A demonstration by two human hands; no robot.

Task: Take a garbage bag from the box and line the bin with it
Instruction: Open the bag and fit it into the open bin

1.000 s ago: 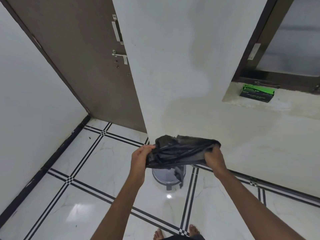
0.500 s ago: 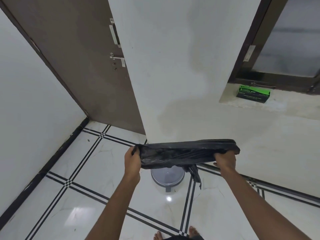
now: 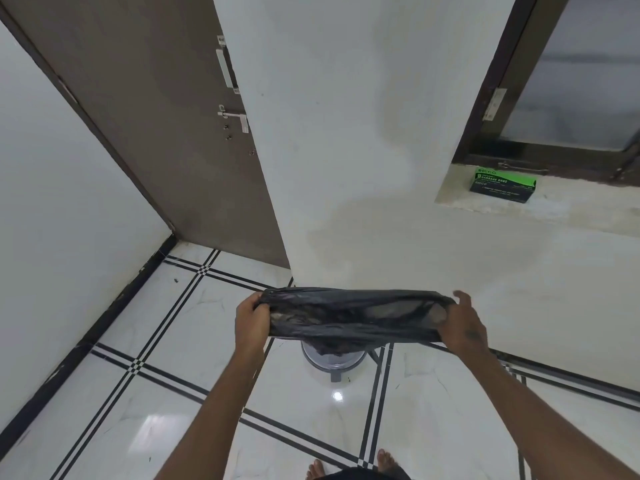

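A black garbage bag (image 3: 353, 315) is stretched wide between my hands, its mouth pulled open. My left hand (image 3: 252, 323) grips its left end and my right hand (image 3: 462, 327) grips its right end. Directly below the bag stands a small grey bin (image 3: 332, 362) on the floor, mostly hidden by the bag; the bag's lower part hangs into it. The green and black garbage bag box (image 3: 503, 184) lies on the window ledge at the upper right.
A brown door (image 3: 166, 126) stands at the back left beside a white wall. The window ledge (image 3: 571, 209) juts out at right under a dark-framed window. White floor tiles with black lines (image 3: 194, 341) surround the bin. My bare feet (image 3: 349, 465) show at the bottom.
My hands have moved apart, stretching the bag from a bunched lump into a wide open band, and it has dropped lower over the bin.
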